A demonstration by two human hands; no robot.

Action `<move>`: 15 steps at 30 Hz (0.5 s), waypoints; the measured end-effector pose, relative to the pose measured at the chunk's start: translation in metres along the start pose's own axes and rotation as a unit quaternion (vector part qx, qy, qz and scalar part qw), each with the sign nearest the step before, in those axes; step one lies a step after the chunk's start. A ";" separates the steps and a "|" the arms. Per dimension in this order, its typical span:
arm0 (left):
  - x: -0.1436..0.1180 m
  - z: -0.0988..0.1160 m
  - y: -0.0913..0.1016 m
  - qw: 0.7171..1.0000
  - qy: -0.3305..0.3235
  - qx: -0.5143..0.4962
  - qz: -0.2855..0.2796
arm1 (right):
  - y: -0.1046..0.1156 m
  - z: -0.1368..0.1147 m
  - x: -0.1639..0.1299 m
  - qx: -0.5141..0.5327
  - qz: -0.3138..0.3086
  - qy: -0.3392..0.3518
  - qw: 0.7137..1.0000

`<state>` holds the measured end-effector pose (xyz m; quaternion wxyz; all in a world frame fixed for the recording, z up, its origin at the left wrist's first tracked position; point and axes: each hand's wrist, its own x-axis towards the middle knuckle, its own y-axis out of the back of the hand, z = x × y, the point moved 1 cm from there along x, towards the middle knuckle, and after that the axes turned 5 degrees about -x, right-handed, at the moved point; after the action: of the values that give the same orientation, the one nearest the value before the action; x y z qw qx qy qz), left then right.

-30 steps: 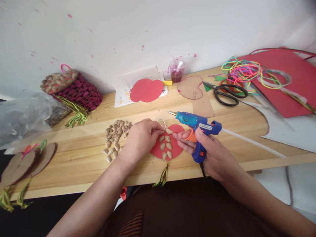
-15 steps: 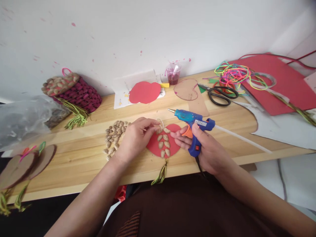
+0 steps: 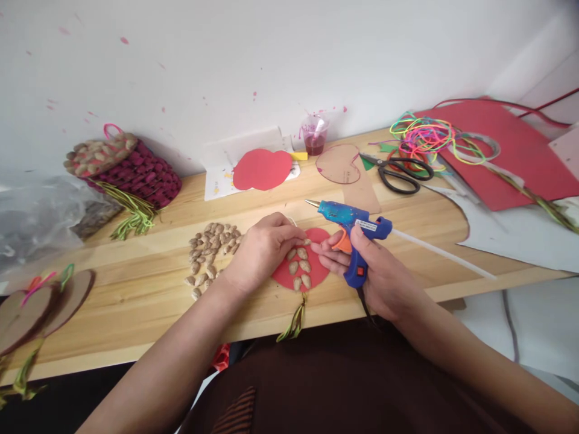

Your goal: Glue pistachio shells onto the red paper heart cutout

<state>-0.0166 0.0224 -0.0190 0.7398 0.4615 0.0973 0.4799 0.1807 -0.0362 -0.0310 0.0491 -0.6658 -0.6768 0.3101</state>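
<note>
- One wooden table point(image 3: 136, 301), its near edge running just below both hands; bare board lies left of the shell pile and right of the glue gun.
- One red sheet point(image 3: 506, 163) at the far right, with a tangle of neon cords point(image 3: 420, 134) on its left end.
- One right hand point(image 3: 384, 280), palm turned inward, fingers clamped round the grip of a blue glue gun point(image 3: 357, 226); forefinger on the orange trigger, nozzle pointing left and away, a white glue stick trailing out to the right. Small label on the barrel, not legible.
- One left hand point(image 3: 260, 250), knuckles up, fingertips pinched together at the upper left of the red disc.
- One red disc point(image 3: 301, 268) on the table between the two hands, near the front edge, bearing a few pale shells; a green tassel hangs from it over the edge.
- One pile of shells point(image 3: 210, 247), just left of the left hand.
- One pair of black scissors point(image 3: 400, 173), well behind the gun.
</note>
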 end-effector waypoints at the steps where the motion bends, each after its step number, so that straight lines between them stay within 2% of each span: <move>1: 0.000 0.000 0.000 1.000 -0.002 0.001 0.000 | 0.000 0.000 0.000 0.000 0.003 -0.002 1.000; 11: 0.000 -0.002 -0.001 1.000 -0.017 0.006 -0.016 | -0.002 -0.002 -0.002 0.007 0.022 -0.022 0.999; 15: 0.000 -0.001 0.004 0.999 0.006 -0.019 -0.025 | -0.002 -0.002 -0.001 0.006 0.020 -0.025 0.999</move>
<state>-0.0193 0.0237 -0.0168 0.7599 0.4417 0.1042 0.4655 0.1796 -0.0367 -0.0280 0.0294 -0.6711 -0.6624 0.3317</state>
